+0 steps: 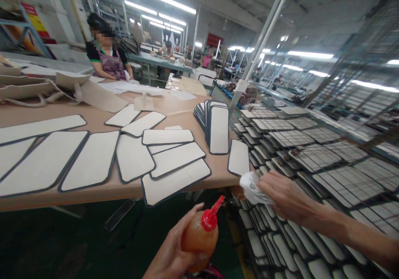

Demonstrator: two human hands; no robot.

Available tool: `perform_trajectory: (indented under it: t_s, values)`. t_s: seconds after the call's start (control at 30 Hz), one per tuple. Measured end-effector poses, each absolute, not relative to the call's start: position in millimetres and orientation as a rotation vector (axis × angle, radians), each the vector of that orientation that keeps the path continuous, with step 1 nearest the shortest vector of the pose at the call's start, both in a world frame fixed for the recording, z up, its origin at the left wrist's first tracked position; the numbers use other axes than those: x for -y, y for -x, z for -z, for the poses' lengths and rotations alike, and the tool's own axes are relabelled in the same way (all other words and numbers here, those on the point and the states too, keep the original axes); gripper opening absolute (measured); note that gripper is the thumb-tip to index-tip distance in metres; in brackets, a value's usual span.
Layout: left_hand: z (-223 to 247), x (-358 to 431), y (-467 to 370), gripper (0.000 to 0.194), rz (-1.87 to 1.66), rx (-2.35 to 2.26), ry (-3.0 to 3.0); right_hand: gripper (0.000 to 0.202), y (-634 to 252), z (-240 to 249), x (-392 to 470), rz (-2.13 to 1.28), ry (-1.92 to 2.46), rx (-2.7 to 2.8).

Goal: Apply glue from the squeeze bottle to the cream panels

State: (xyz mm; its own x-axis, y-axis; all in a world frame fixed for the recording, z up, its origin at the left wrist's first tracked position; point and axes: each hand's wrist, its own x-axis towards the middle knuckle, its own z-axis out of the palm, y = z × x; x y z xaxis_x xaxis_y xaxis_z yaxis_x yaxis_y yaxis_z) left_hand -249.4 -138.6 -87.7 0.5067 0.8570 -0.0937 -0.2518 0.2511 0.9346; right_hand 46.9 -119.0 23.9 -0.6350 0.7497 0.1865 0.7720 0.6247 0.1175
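My left hand (174,245) is wrapped round a squeeze bottle (199,239) of amber liquid, its red nozzle tilted up to the right. My right hand (277,189) grips a crumpled white cloth or tissue (252,187) by the table's front right corner. Just beyond the cloth lies a white panel with a dark edge (239,157); whether they touch I cannot tell. A fanned stack of similar narrow panels (219,129) sits behind it. Larger dark-edged panels (90,160) overlap along the front of the table.
The brown table (174,119) carries beige cut pieces (102,96) at the back left. At the right, wire racks (311,162) hold many panels close to my right arm. A metal post (240,87) rises behind the corner. A person (107,58) sits across the table.
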Motion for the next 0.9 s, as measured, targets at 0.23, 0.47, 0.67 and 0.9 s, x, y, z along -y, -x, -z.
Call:
perform_trajectory:
  t_s: [0.23,0.47,0.67,0.9]
  values:
    - [72,129,252,0.085,-0.953,-0.797,-0.960,0.018,-58,18,135,0.076,1.512,2.422]
    - [72,127,238,0.089,-0.871,-0.620,-0.940,0.037,-13,13,139,-0.842,1.305,1.538]
    - [71,124,221,0.089,-0.897,-0.615,-0.993,0.043,38,14,132,-0.735,1.224,1.460]
    - [93,124,205,0.075,-1.120,-1.007,-1.233,0.023,69,20,113,-0.269,1.522,1.715]
